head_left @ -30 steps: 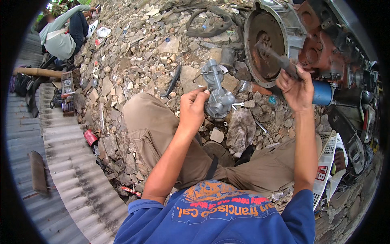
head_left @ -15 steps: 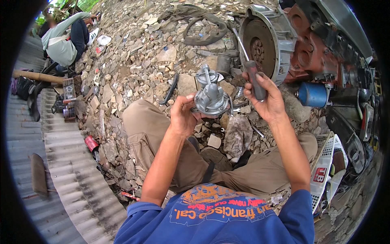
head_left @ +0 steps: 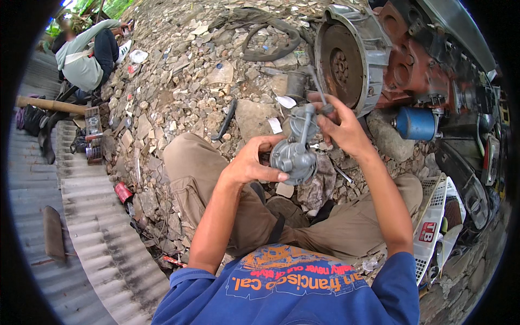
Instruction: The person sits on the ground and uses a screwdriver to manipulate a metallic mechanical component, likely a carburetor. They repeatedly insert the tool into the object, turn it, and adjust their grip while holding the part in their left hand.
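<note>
My left hand (head_left: 257, 165) grips the lower round body of a grey metal pump-like part (head_left: 292, 160), thumb across its front, above my lap. My right hand (head_left: 346, 130) is closed on a screwdriver (head_left: 325, 107) at the part's upper end, with the thin shaft pointing up, blurred, and the dark handle mostly behind my fingers. My right fingers are beside or against the part's upper round section; contact is hard to tell. A crumpled dirty rag (head_left: 322, 189) and a wrench (head_left: 343, 174) lie on the stones below.
An engine with a flywheel housing (head_left: 374, 54) and blue cylinder (head_left: 414, 123) stands right. A black hose (head_left: 227, 122) lies on rubble ahead. A white plastic crate (head_left: 425, 244) is at lower right. Corrugated sheets (head_left: 97, 216) line the left, and another person (head_left: 81, 70) crouches upper left.
My left hand has shifted slightly down and right, turning the metal part. My right hand has moved left toward the part with the screwdriver, ending at its upper section.
</note>
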